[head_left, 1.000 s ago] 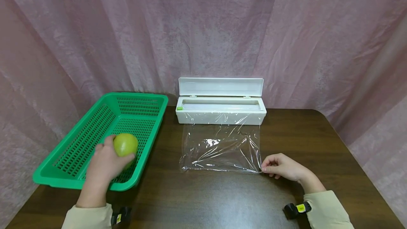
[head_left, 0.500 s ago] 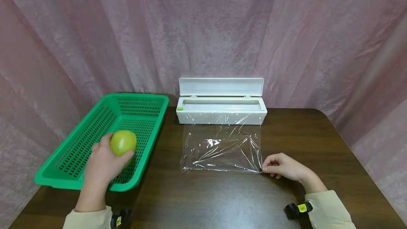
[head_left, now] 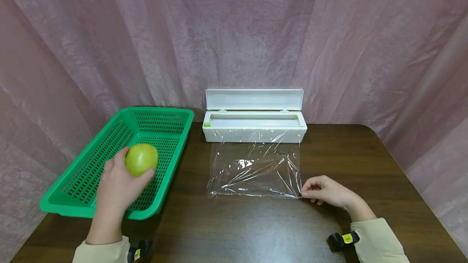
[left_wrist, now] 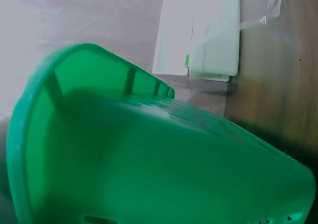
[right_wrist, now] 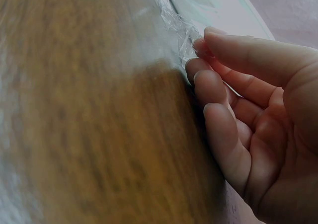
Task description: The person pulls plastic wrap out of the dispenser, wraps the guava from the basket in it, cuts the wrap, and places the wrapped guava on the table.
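In the head view my left hand (head_left: 118, 182) grips a yellow-green apple (head_left: 141, 160), thumb on its near side and fingers round the far left. The apple is over the inside of a green plastic basket (head_left: 175, 165). In the left wrist view the basket wall (left_wrist: 149, 169) hides the hand and fruit. My right hand (head_left: 327, 192) pinches the near right corner of a sheet of clear plastic wrap (head_left: 252, 173) between thumb and index finger. That sheet runs out from a white wrap dispenser box (head_left: 254, 134) whose lid (head_left: 254, 100) stands up.
A dark wooden table (head_left: 234, 230) carries everything. Behind it hangs a pink velvet curtain (head_left: 256, 31). A small green slider (head_left: 207, 124) sits at the left end of the dispenser.
My left hand has raised the apple; it appears higher and slightly larger over the basket. The right hand stays in place on the wrap's corner.
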A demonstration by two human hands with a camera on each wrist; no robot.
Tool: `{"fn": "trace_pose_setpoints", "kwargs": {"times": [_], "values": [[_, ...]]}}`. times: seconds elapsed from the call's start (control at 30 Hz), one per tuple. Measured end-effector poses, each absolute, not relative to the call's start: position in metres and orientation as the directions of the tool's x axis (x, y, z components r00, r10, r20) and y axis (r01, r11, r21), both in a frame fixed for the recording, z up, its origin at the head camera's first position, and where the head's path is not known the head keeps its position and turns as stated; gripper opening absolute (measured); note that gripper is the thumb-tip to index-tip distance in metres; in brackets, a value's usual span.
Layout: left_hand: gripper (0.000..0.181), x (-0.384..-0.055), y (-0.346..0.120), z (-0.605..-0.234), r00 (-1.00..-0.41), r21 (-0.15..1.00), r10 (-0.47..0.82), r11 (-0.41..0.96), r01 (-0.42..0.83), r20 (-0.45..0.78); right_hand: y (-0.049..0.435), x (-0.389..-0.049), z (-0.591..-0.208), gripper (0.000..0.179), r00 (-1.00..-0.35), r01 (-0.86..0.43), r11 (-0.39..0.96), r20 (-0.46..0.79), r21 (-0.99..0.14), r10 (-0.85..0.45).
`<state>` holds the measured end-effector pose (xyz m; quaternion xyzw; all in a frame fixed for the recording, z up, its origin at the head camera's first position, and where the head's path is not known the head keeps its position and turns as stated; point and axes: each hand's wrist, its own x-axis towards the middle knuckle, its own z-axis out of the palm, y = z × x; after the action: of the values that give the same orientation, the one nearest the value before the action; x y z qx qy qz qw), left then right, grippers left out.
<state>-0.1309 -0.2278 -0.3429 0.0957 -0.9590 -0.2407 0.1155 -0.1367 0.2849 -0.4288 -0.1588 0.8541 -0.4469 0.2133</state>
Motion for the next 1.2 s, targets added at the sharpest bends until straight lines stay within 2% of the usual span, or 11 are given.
{"fn": "trace_pose_setpoints", "kwargs": {"times": [0.43,1.2], "values": [[0.084,-0.13,-0.216,-0.332,-0.949,0.507,-0.231,0.857,-0.094,0.214,0.285,-0.136,-0.429,0.021,-0.86,-0.075,0.552,-0.226,-0.83,-0.457],[0.079,-0.131,-0.19,-0.325,-0.912,0.464,-0.125,0.883,0.078,0.39,0.286,-0.138,-0.431,0.02,-0.859,-0.075,0.55,-0.226,-0.831,-0.459]]}}
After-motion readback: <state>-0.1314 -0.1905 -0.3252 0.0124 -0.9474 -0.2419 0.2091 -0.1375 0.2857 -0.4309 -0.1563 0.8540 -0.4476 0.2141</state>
